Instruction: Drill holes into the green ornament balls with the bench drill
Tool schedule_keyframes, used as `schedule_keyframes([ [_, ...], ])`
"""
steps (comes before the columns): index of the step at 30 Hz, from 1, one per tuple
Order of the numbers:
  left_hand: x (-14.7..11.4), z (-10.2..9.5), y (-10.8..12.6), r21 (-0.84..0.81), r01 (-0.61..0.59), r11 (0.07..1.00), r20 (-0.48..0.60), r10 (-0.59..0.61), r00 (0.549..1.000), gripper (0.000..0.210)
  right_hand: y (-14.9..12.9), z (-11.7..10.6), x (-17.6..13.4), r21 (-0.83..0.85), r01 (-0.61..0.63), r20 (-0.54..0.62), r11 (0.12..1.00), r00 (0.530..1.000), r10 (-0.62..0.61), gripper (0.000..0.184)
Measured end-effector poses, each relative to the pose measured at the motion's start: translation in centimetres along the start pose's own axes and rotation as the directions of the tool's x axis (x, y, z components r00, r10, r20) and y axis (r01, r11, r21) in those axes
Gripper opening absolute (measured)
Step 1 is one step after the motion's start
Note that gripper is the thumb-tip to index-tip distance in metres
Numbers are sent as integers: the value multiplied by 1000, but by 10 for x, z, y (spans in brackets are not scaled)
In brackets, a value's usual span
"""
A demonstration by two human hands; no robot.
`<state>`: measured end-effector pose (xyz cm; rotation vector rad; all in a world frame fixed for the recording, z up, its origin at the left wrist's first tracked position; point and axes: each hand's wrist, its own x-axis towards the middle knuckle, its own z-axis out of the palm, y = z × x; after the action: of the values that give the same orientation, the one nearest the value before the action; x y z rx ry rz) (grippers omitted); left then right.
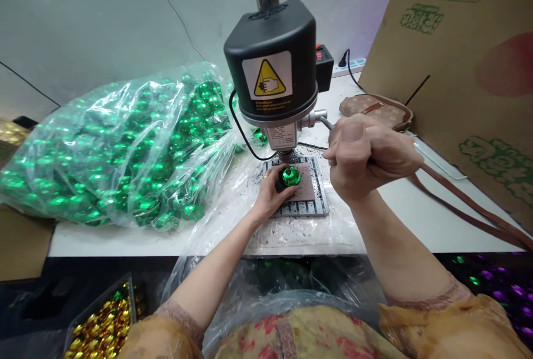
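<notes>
A black bench drill press (270,53) stands in front of me, with a hand-warning label on its housing. Under its chuck (286,155), my left hand (271,192) grips a shiny green ball (290,176), thumb and fingers around its sides. The ball is over a pinkish board (306,181) on the slotted metal base (320,198), which is strewn with dark shavings. Raised at the right, my right hand (362,153) is closed in a fist around the press's feed lever (327,123); most of the lever is hidden by the hand.
On the left lies a large clear bag of green balls (125,153). A handbag (375,111) with a brown strap and a tall cardboard box (466,81) stand at the right. Below the table edge are a bin of gold balls (104,325) and purple balls (508,292).
</notes>
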<state>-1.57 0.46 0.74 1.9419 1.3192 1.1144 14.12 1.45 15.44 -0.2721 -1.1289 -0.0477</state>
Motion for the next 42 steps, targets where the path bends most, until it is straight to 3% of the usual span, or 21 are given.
schedule_keyframes([
  [11, 0, 0, -1, 12, 10, 1000, 7, -10, 1000, 56, 4, -6, -8, -155, 80, -28, 985, 996, -85, 48],
  [15, 0, 1, -1, -11, 8, 1000, 2, -8, 1000, 56, 9, -10, -12, -122, 100, -22, 987, 994, -103, 48],
  [21, -1, 0, -1, -21, 1, 1000, -2, -1, 1000, 55, 10, -16, -16, -10, 152, 100, 988, 984, -150, 43],
  [24, 1, 2, -1, -23, 10, 1000, -1, -10, 1000, 56, -1, -6, 1, -19, 45, 44, 999, 998, -44, 45],
  [27, -1, 3, 3, -35, 49, 998, -23, -50, 998, 57, -10, 9, 24, -81, -168, 17, 982, 985, 170, 45],
  [31, -23, -7, 21, -9, 107, 994, -98, -107, 989, 50, -12, 19, 41, -202, -217, 47, 955, 972, 231, 45],
  [33, -45, -20, 36, 42, 75, 996, -3, -75, 997, 48, -11, 19, 42, -127, -219, 59, 967, 972, 228, 44],
  [35, -69, -36, 51, 94, -23, 995, 216, 2, 977, 51, -10, 18, 41, -43, -219, 57, 975, 974, 221, 42],
  [38, -95, -61, 64, 148, -166, 975, 546, 60, 835, 56, -10, 17, 40, -69, -205, 47, 976, 977, 208, 42],
  [39, -98, -67, 64, 160, -189, 969, 597, 58, 800, 56, -10, 17, 39, -98, -205, 50, 974, 976, 210, 43],
  [40, -98, -73, 62, 176, -196, 965, 607, 50, 793, 53, -10, 16, 39, -120, -212, 56, 970, 974, 220, 43],
  [42, -87, -81, 50, 235, -182, 955, 512, 38, 858, 39, -10, 16, 38, -129, -231, 60, 964, 969, 240, 44],
])
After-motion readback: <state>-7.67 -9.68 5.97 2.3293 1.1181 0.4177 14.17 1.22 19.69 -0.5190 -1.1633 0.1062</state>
